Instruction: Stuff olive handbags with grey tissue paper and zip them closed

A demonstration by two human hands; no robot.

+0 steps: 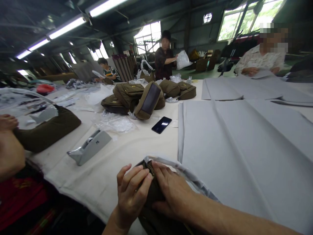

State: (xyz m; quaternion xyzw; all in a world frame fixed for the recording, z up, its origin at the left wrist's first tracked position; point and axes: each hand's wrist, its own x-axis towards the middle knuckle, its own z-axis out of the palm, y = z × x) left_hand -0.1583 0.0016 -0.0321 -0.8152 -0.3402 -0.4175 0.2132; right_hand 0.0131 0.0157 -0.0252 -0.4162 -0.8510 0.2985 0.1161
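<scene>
A dark olive fabric bag (153, 192) is at the table's front edge, right below me. The fingertips of my left hand (133, 187) curl over its top end, close to what looks like a zipper. My right hand (172, 189) grips the same bag from the right, with its fingers along the top edge and its thumb lower down. A strap wrapped in pale plastic (186, 171) arches from the bag's far end behind my right hand. The bag's lower part runs out of the picture, and my hands cover much of its top.
A grey tape dispenser (91, 147), a black phone (161, 125) and several olive bags (149, 99) lie ahead. Grey sheets (246, 147) cover the right side. At left, a co-worker's arm (11, 150) is beside another bag (53, 129). Several people work across the table.
</scene>
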